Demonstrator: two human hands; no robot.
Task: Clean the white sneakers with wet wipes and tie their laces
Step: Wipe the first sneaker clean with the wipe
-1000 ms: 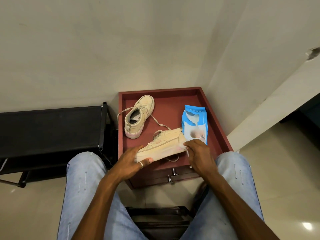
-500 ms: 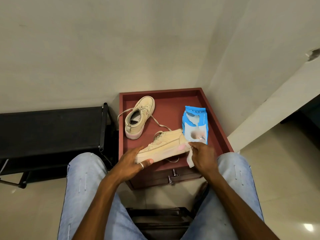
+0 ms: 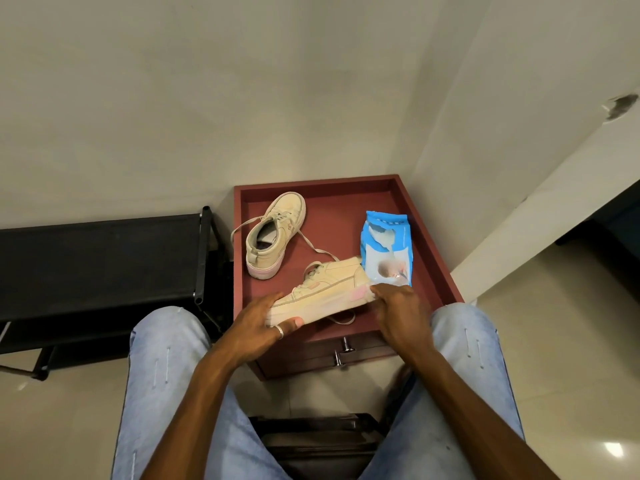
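One sneaker (image 3: pixel 322 289) lies crosswise, left hand (image 3: pixel 256 327) gripping toe, right hand (image 3: pixel 401 313) heel.

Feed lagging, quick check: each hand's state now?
Left hand: grips the near sneaker at its toe.
Right hand: at its heel; grip hidden, cannot tell.

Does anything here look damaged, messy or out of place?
Yes. A dark chipped patch mars the wall at upper right. The far sneaker has untied laces trailing across the red cabinet. The near sneaker shows pinkish marks near its heel.
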